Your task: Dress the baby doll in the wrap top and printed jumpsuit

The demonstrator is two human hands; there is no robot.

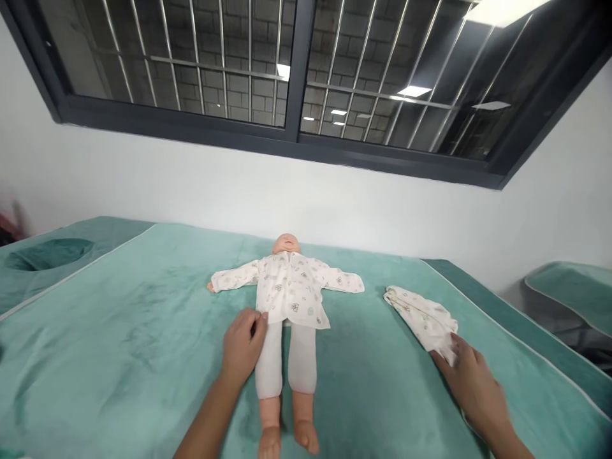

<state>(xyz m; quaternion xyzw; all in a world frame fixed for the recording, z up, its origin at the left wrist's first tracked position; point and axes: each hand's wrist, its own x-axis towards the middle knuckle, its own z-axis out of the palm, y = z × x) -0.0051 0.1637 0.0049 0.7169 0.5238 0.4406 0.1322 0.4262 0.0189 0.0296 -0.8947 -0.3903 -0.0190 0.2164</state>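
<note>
A baby doll [302, 408] lies on its back with its arms spread and its head toward the wall. It wears a white printed baby shirt [289, 293] and plain white pants [302, 363]. My left hand [243, 344] is closed at the shirt's lower left corner, thumb and fingers pinching the hem beside the doll's hip. Off to the right, my right hand [473, 382] grips the near end of a folded white printed baby garment [421, 315]. Its fingers are partly under the cloth and slightly blurred.
A green plush cover [143, 357] spreads under everything, with light piping along both sides. At the far left it has a round hollow [50, 254]. Behind stands a white wall [335, 204] below a dark-framed barred window [291, 134]. Another green padded surface [574, 293] is at right.
</note>
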